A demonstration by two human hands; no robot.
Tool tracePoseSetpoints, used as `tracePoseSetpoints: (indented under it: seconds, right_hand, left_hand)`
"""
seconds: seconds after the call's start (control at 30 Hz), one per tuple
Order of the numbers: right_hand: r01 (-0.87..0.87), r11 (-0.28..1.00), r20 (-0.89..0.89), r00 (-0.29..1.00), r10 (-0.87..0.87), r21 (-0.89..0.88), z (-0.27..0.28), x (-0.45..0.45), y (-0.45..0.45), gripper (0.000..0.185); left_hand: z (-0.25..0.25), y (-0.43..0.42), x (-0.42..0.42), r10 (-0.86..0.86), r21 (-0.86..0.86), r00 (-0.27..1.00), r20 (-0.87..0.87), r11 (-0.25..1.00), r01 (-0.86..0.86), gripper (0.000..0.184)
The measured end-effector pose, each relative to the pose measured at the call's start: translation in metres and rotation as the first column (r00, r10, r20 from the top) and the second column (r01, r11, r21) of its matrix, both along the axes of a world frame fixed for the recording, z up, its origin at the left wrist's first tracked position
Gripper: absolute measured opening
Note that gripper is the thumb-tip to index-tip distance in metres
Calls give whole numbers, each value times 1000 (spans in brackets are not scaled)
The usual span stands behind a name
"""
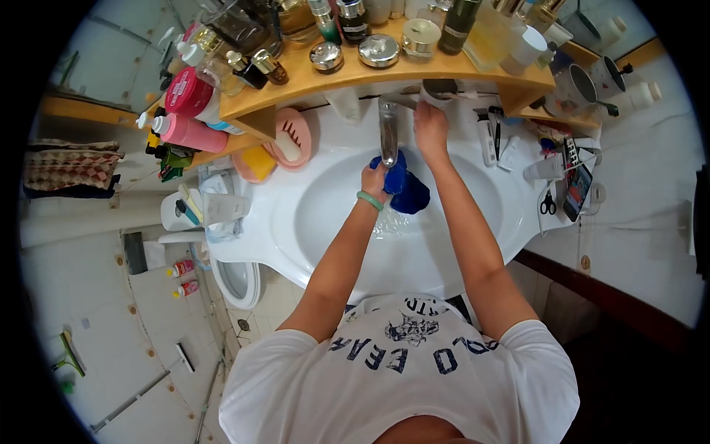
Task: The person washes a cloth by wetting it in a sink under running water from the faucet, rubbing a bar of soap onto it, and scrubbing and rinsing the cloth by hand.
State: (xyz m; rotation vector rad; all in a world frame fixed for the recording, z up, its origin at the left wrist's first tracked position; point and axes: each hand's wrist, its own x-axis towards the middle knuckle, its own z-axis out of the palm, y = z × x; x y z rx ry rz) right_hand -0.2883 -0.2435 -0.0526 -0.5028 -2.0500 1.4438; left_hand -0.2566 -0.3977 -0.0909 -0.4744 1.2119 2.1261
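Observation:
A dark blue cloth (408,194) hangs bunched under the spout of the chrome faucet (388,133), above the white sink basin (310,222). My left hand (374,180), with a green bangle at the wrist, is closed on the cloth's upper left part. Up at the back of the basin, my right hand (430,132) has its fingers on the end of the faucet handle (403,101); the fingertips are partly hidden. Water shows in the basin below the cloth.
A wooden shelf (310,87) crowded with bottles and jars overhangs the back of the sink. Pink soap dishes (302,122) stand at the left. A hair clipper (486,139), scissors (547,203) and a phone (578,191) lie at the right.

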Motion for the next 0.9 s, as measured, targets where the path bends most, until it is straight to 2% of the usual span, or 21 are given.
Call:
tracePoseSetpoints:
  seconds: [0.03, 0.1, 0.13, 0.2, 0.27, 0.3, 0.33, 0.4, 0.43, 0.47, 0.53, 0.57, 0.63, 0.67, 0.73, 0.77, 0.8, 0.83, 0.87, 0.9]
  right_hand:
    - [-1, 997, -23, 1000, 3, 80, 9, 0, -2, 37]
    - [1, 980, 97, 995, -21, 199, 31, 1, -7, 28]
    - [7, 980, 92, 995, -26, 198, 29, 1, -5, 28]
    - [-33, 995, 53, 998, 38, -90, 17, 9, -4, 37]
    - [-148, 893, 137, 965, 224, -425, 7, 41, -5, 25]
    - [-261, 904, 43, 955, 293, -339, -18, 59, -5, 19]
    - [-366, 899, -43, 929, 367, -242, -46, 76, -10, 25]
    - [-421, 885, 121, 886, 448, -200, -62, 107, -26, 52]
    - [-441, 860, 170, 855, 490, -257, -62, 112, -33, 59]
    - [-428, 878, 155, 873, 463, -214, -77, 111, -38, 54]
    - [-383, 803, 385, 729, 566, -456, -96, 101, -33, 48]
    - [-393, 798, 382, 724, 575, -456, -101, 96, -33, 48]
    - [-258, 755, 180, 878, 444, -604, -106, 88, -36, 36]
    - [-264, 750, 178, 874, 451, -606, -102, 86, -41, 36]
    - [-334, 841, 112, 903, 415, -425, -87, 87, -58, 34]
    - [-350, 867, 151, 894, 422, -353, -45, 93, -71, 34]
    - [-393, 919, 64, 918, 392, 12, -60, 94, -81, 33]
    - [-370, 926, 211, 913, 349, 70, -49, 92, -89, 34]
    - [-358, 924, 351, 889, 295, 131, -38, 92, -93, 35]
    - [-287, 949, 491, 850, 189, 130, -39, 85, -89, 34]
  left_hand:
    - [2, 2, 1, 11, -35, 1000, 9, 999, -11, 21]
    - [9, 2, 3, -5, -34, 1000, 9, 999, 5, 22]
    - [11, 5, 0, -12, -18, 1000, -2, 1000, 12, 22]
    - [9, 6, -4, -35, -66, 999, 9, 997, 35, 23]
    - [8, 2, -9, -50, -119, 999, 19, 992, 52, 23]
    - [8, 1, -12, -86, -91, 996, 4, 992, 86, 23]
    - [7, 0, -13, -119, -64, 993, -10, 991, 118, 24]
    - [-2, -7, -17, -124, -33, 992, -34, 992, 123, 23]
    - [-5, -12, -18, -150, 3, 987, -49, 989, 151, 23]
    - [-1, -15, -20, -174, 42, 982, -70, 983, 177, 24]
    - [1, -23, -19, -152, 29, 982, -113, 987, 156, 26]
    - [-7, -29, -20, -92, -67, 988, -122, 994, 85, 26]
    - [-31, -38, -17, 2, -243, 987, -163, 969, -42, 27]
    - [-40, -37, -11, 9, -247, 986, -164, 968, -50, 27]
    - [-63, -29, -1, 133, -47, 991, 16, 990, -132, 30]
    - [-95, -31, 1, 77, 138, 997, 32, 987, -80, 34]
    - [-122, -27, -1, 59, 189, 960, 275, 975, -114, 36]
    - [-124, -22, 4, -58, 533, 969, 239, 842, -81, 33]
    - [-121, -17, 10, -147, 803, 975, 165, 594, -46, 29]
    - [-118, -9, 18, -139, 804, 975, 171, 592, -57, 29]
